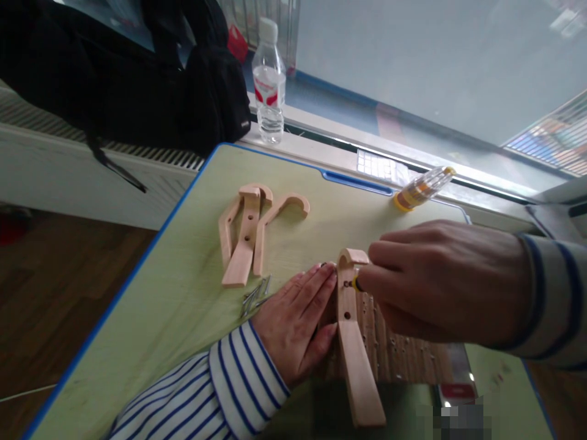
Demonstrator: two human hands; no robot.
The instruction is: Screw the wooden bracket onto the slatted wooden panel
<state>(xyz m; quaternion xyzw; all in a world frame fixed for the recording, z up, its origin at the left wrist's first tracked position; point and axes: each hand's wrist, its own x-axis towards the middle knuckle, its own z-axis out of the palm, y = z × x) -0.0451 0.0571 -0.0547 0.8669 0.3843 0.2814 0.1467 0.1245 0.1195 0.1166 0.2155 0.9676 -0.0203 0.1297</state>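
A pale wooden hook lies across a brown wooden board dotted with small holes. My left hand rests flat beside the hook, fingers stretched together and fingertips touching its left edge. My right hand is closed round a screwdriver; only a yellow and black part shows, its end at the hook's upper hole. The lower hole of the hook is uncovered. Left of my hands, several similar wooden hooks lie grouped, with several loose screws in front of them.
A clear and amber bottle-like thing stands tilted near the table's back edge. A water bottle and a black bag are on the sill behind. A dark red-marked object lies at the board's lower right. The table has a blue rim.
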